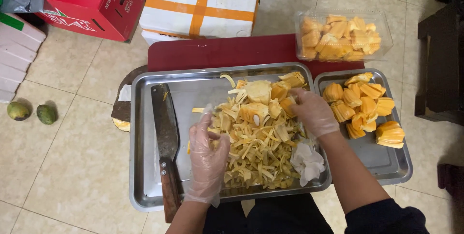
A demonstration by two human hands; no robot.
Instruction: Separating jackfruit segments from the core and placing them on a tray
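Observation:
A large steel tray (pixel 145 166) holds a heap of pale yellow jackfruit strands (pixel 256 152) with several orange-yellow pods at its far side. My left hand (pixel 208 156), in a clear plastic glove, rests on the left side of the heap with fingers curled into the strands. My right hand (pixel 313 113), also gloved, grips into the pods and strands at the heap's right edge. A cleaver with a wooden handle (pixel 166 137) lies on the tray's left part, just left of my left hand. A crumpled white tissue (pixel 307 164) lies near my right wrist.
A smaller steel tray (pixel 386 164) on the right carries peeled jackfruit pods (pixel 362 106). A clear plastic box (pixel 344 36) of pods sits behind it on a dark red board (pixel 217 50). Red and white cartons stand at the back. Two green fruits (pixel 31 112) lie on the tiled floor, left.

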